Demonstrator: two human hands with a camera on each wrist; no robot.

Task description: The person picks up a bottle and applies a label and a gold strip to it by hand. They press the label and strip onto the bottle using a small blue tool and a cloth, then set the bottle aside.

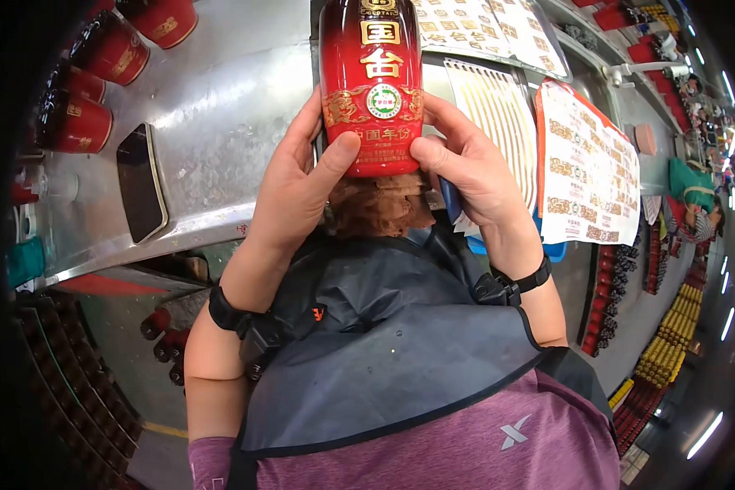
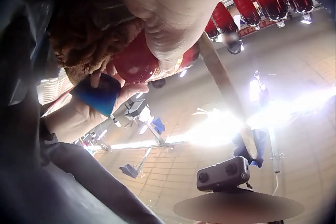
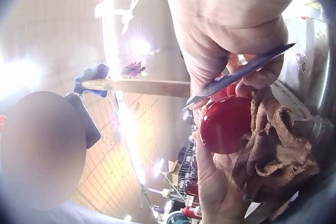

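Note:
A glossy red bottle [image 1: 373,106] with gold characters and a round green-and-white label lies between both hands, its base toward the body. My left hand [image 1: 302,184] grips its left side, thumb on the front near the base. From the other side my right hand [image 1: 486,175] grips it, thumb also on the front. A thin flat blue piece, like a scraper [image 3: 247,74], is tucked in the right hand's fingers; its broad face [image 2: 100,95] shows in the left wrist view. Just below the bottle's base sits a crumpled brown cloth [image 1: 380,204].
The metal table [image 1: 212,106] carries a dark phone [image 1: 141,184] and several red-and-black bottles [image 1: 110,49] at left. Label sheets [image 1: 592,163] lie at right, beside a striped backing sheet [image 1: 494,114]. More sheets [image 1: 465,24] are at the back. A wooden bar [image 3: 142,87] appears overhead.

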